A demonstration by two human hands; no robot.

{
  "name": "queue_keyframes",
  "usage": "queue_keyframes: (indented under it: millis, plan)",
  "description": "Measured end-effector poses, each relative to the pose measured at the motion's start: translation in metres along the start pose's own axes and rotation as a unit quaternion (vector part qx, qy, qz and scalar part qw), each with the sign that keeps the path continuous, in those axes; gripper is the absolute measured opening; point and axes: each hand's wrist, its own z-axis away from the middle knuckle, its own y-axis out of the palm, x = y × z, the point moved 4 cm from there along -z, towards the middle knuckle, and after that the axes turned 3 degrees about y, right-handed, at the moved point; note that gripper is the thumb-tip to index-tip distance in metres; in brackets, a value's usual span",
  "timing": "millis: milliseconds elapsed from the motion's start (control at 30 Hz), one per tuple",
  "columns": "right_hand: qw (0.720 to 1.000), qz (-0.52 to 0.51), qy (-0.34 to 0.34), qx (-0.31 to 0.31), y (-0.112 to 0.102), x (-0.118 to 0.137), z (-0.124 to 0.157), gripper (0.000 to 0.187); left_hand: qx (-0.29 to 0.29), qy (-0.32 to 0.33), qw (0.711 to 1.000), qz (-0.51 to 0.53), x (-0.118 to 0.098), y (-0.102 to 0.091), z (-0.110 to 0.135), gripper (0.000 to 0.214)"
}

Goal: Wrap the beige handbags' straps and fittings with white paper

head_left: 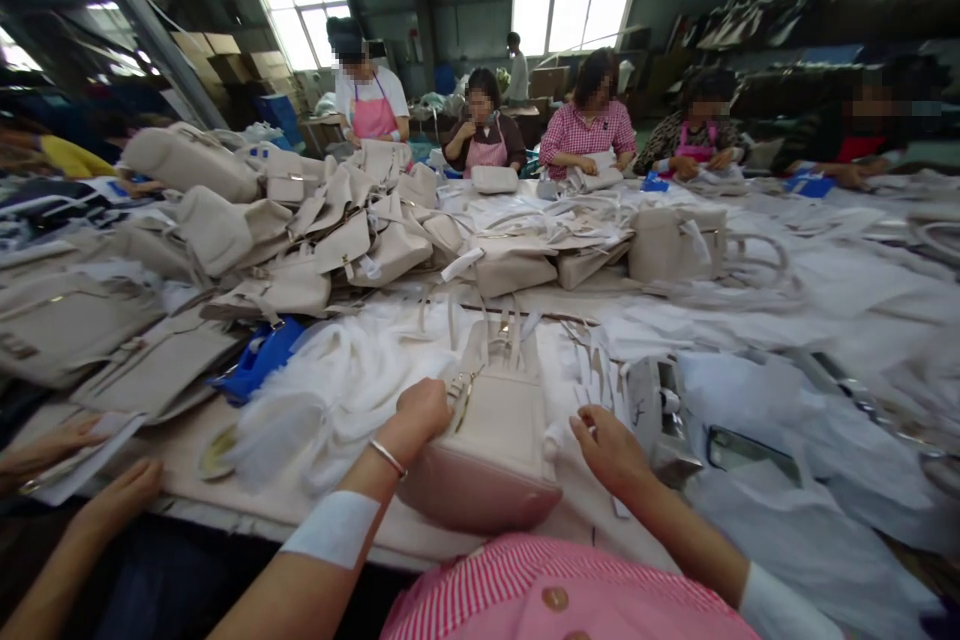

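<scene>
A beige handbag (491, 440) lies on the table right in front of me, its base towards me and its handles pointing away. My left hand (425, 409) is closed on its left side, beside a gold-coloured zip; the fingertips are partly hidden. To the right of the bag, my right hand (611, 447) hovers with loosely bent fingers apart and nothing visible in it. Close beyond that hand lie thin pale strips (596, 365). White tissue-like wrapping (349, 370) is heaped to the left of the bag.
A co-worker's hands (124, 495) hold a white sheet at the left edge. Beige bags (360, 245) are piled across the table's middle. On the right are a grey metal dispenser (664, 420), a phone (754, 455) and white sheets (825, 520). Several people work along the far side.
</scene>
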Motion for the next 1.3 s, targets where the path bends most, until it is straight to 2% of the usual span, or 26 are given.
queue_keyframes:
  millis: [67,167,267,333,400,467,533,600,633,767,833,900,967,1000,1067,1133,1233,1300]
  plan:
    - [0.998,0.011,-0.056,-0.035,-0.002,0.033,0.001,0.023,0.010,0.011,1.000,0.000,0.008,0.008,-0.002,0.030]
    - [0.994,-0.039,-0.086,0.047,0.023,0.083,-0.002,0.019,0.007,0.019,1.000,0.010,0.015,0.017,-0.004,0.044]
    - [0.985,-0.090,-0.043,0.138,0.068,0.115,-0.013,0.017,0.016,0.029,0.999,0.035,0.022,0.020,-0.009,0.041]
    - [0.981,-0.100,-0.002,0.167,0.095,0.126,-0.022,0.018,0.025,0.049,0.997,0.061,0.028,0.020,-0.011,0.027]
    - [0.976,-0.101,0.034,0.188,0.115,0.133,-0.027,0.023,0.020,0.080,0.992,0.092,0.032,0.017,-0.011,0.023]
    - [0.965,-0.129,0.064,0.220,0.127,0.141,-0.027,0.028,-0.001,0.123,0.976,0.181,0.035,0.011,-0.009,0.023]
    - [0.947,-0.197,0.089,0.239,0.134,0.151,-0.024,0.032,-0.016,0.156,0.936,0.316,0.036,0.005,-0.006,0.021]
    - [0.923,-0.292,0.102,0.229,0.137,0.160,-0.024,0.034,-0.005,0.176,0.887,0.427,0.036,0.003,-0.003,0.019]
    - [0.911,-0.335,0.104,0.216,0.137,0.164,-0.025,0.035,0.007,0.184,0.871,0.455,0.035,0.003,-0.002,0.018]
    - [0.887,-0.433,0.092,0.130,0.131,0.172,-0.043,0.031,0.069,0.179,0.846,0.498,0.034,0.010,-0.003,0.017]
    - [0.882,-0.450,0.086,0.109,0.128,0.173,-0.053,0.029,0.111,0.165,0.828,0.524,0.034,0.013,-0.005,0.018]
    - [0.880,-0.453,0.085,0.116,0.128,0.173,-0.061,0.029,0.142,0.172,0.797,0.560,0.030,0.011,-0.009,0.022]
    - [0.889,-0.434,0.086,0.120,0.130,0.173,-0.069,0.029,0.154,0.171,0.768,0.598,0.024,0.005,-0.014,0.032]
    - [0.902,-0.410,0.078,0.110,0.129,0.172,-0.073,0.029,0.152,0.158,0.758,0.615,0.020,0.002,-0.018,0.037]
    - [0.938,-0.337,0.038,0.068,0.126,0.172,-0.083,0.028,0.130,0.114,0.753,0.634,0.012,-0.002,-0.028,0.044]
    - [0.966,-0.258,-0.017,0.027,0.119,0.170,-0.093,0.027,0.096,0.083,0.767,0.629,0.004,-0.004,-0.038,0.048]
    - [0.977,-0.189,-0.096,0.028,0.102,0.159,-0.099,0.025,0.070,0.068,0.796,0.597,-0.007,0.001,-0.052,0.048]
    - [0.977,-0.169,-0.127,-0.006,0.079,0.138,-0.096,0.023,0.082,0.043,0.807,0.583,-0.010,0.009,-0.060,0.048]
